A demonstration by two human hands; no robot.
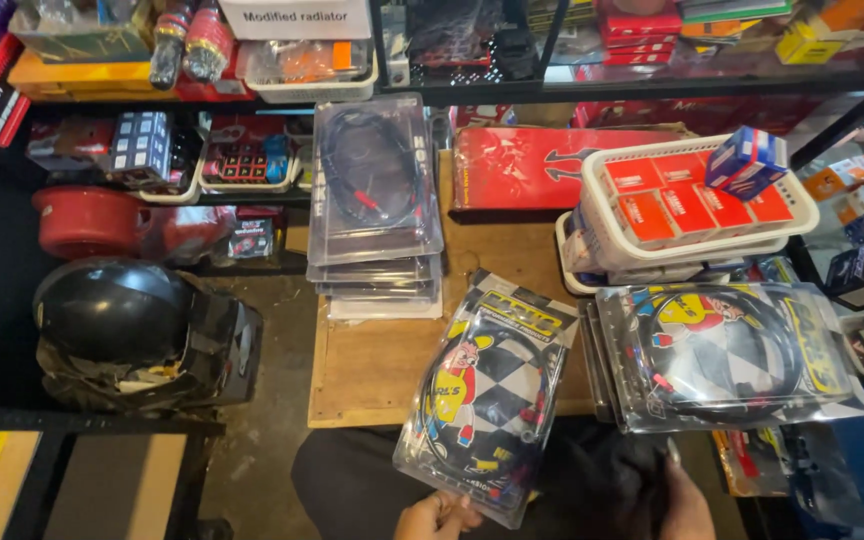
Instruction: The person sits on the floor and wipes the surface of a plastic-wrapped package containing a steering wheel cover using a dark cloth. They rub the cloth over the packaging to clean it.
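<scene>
1. Left hand (439, 517), bottom centre, grips the lower edge of a packaged cable (489, 393).
2. Right hand (685, 500), bottom right, rests loosely open and holds nothing.
3. Package lies tilted over the wooden board (372, 370), centre frame.

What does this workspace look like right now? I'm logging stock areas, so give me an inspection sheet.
Surface: wooden board, partly bare, on a concrete floor.
Job's things: cable pack with checkered card, tilted, lower end held by left hand.
Clutter: stack of clear packs; second stack of cable packs; white basket of red boxes.
Grippers: left hand's fingers grip the pack; right hand rests on the lap, empty.
Cables: coiled inside the sealed packs only.
Surroundings: black helmet, crowded shelves.
</scene>
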